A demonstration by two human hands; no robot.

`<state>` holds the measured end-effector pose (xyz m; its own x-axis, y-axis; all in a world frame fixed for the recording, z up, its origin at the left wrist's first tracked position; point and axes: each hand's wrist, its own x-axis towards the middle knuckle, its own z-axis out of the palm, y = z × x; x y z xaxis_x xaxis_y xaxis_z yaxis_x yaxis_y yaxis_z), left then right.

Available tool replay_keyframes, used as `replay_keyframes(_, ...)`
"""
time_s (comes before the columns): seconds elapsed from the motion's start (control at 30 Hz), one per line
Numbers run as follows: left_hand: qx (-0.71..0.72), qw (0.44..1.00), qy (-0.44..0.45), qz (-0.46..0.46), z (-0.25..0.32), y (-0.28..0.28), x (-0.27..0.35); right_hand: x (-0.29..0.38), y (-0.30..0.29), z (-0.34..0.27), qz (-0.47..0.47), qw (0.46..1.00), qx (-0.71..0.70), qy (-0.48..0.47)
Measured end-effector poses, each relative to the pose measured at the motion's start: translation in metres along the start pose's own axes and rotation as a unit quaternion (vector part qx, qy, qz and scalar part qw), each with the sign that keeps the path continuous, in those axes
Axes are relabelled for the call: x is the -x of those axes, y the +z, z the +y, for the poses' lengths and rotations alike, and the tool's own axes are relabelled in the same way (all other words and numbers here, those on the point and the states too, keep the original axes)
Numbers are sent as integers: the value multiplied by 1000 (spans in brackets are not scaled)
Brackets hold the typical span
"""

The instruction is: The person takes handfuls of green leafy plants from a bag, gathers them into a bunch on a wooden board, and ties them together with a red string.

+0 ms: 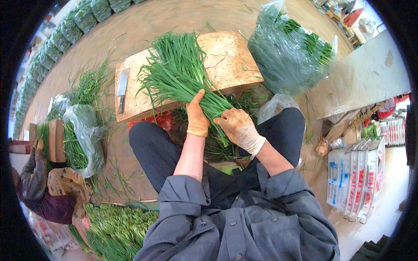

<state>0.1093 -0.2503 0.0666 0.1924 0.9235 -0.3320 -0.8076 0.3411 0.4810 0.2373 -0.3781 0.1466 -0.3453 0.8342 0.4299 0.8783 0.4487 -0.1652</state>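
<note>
My left hand (198,115), in a stained rubber glove, is closed around a bunch of long green leaves, likely garlic chives (183,84), with its thumb lying on top. My right hand (238,129), gloved too, grips the stalk ends of that bunch. The leafy ends reach over a wooden block (228,55) in front of my knees, where more of the same greens (183,49) lie. A knife with a dark handle (122,88) rests at the left end of the block. A thin red band (215,63) lies on the wood to the right.
A plastic bag of greens (287,52) stands beyond the block at the right. Loose greens (89,81) and another bag (83,140) are at the left, near a person (45,192) working. Bundled greens (120,225) lie at lower left. Crates (356,179) stand at the right.
</note>
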Motion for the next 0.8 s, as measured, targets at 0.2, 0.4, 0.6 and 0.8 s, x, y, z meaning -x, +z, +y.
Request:
replay_keyframes(0.2, 3, 1000, -24, -11, 1, 10, 7, -2, -1, 10, -14, 999, -34, 6)
replay_keyframes(0.4, 62, 992, -100, -55, 18, 8, 13, -24, -64, 10, -57, 852, -464, 237)
replay_keyframes(0.6, 49, 991, -105, -70, 27, 12, 10, 14, -89, 52, -193, 597, -757, 180)
replay_keyframes(0.8, 19, 991, -105, -78, 48, 0, -2, 15, -65, 61, -438, 855, -44, 274)
